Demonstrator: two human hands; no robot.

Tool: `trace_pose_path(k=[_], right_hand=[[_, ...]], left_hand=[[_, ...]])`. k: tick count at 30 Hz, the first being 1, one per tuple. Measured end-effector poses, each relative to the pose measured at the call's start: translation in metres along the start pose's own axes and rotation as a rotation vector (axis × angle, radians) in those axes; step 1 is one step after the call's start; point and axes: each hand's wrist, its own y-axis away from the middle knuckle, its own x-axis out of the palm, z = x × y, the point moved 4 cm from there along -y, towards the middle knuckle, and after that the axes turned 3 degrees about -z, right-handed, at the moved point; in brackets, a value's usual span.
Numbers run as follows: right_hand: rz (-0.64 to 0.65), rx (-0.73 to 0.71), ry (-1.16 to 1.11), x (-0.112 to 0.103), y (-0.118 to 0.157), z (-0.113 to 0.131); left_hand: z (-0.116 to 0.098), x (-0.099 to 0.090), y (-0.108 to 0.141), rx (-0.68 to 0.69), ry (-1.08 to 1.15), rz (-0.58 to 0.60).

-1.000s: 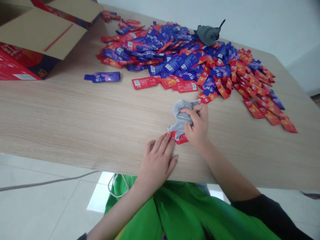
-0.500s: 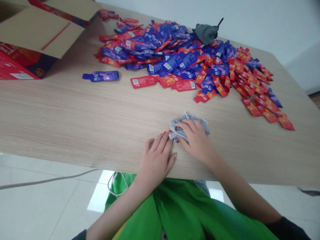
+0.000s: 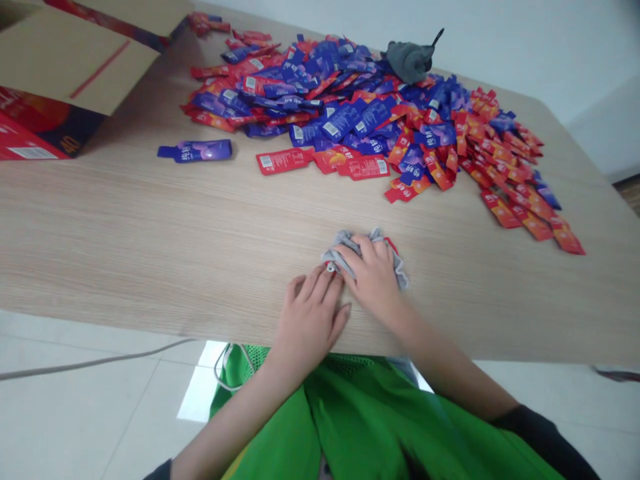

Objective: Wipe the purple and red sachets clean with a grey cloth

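My right hand (image 3: 375,270) is closed on a crumpled grey cloth (image 3: 401,275) and presses it to the table near the front edge. Under the cloth lies a red packet (image 3: 391,245), of which only bits show at the cloth's upper right and left side. Flat on the table beside it is my left hand (image 3: 311,313), its fingertips touching the packet's left end at the cloth's edge. The fingers of that hand lie close together, with the thumb apart. Most of the packet is hidden.
Behind the hands spreads a large heap of red and purple packets (image 3: 345,123). A dark grey bundle (image 3: 410,62) sits on its back edge. One purple packet (image 3: 203,151) lies apart at left, near an open cardboard box (image 3: 40,123). The wooden table (image 3: 150,247) ends before my body.
My right hand has slid left with the cloth, uncovering a red bit at the upper right. My left hand has stayed nearly in place. The whole view has shifted slightly.
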Motion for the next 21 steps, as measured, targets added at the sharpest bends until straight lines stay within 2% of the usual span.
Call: trace_pose_path(k=[2,5,8,10,12,14,16,18,19,21], right_hand=[[0.054,0.016,0.096,0.007,0.006,-0.006],[0.034,0.105,0.144,0.002,0.020,-0.034],[-0.058,0.209,0.094,-0.010,0.031,-0.062],[-0.176,0.265,-0.006,-0.019,0.030,-0.067],[-0.301,0.280,-0.109,-0.025,0.024,-0.058],[-0.335,0.237,-0.157,-0.023,0.014,-0.037],[-0.219,0.151,-0.122,-0.011,0.004,-0.013],[-0.081,0.101,-0.014,0.004,0.000,0.002],[-0.045,0.104,0.044,0.010,0.000,0.002],[-0.054,0.155,0.127,0.014,0.006,-0.011]], left_hand=[[0.000,0.000,0.000,-0.001,0.001,0.000],[-0.001,-0.001,0.000,-0.004,0.003,-0.011],[-0.001,-0.001,-0.001,-0.005,0.005,-0.021],[-0.001,-0.001,-0.001,-0.002,0.004,-0.018],[0.000,-0.001,-0.001,0.002,0.002,-0.015],[0.000,0.000,-0.001,0.008,-0.001,-0.014],[0.000,0.000,-0.001,0.013,-0.006,-0.015],[0.000,0.000,-0.001,0.014,-0.011,-0.017],[0.000,0.001,0.000,0.012,-0.012,-0.017],[0.000,0.001,0.000,0.010,-0.012,-0.019]])
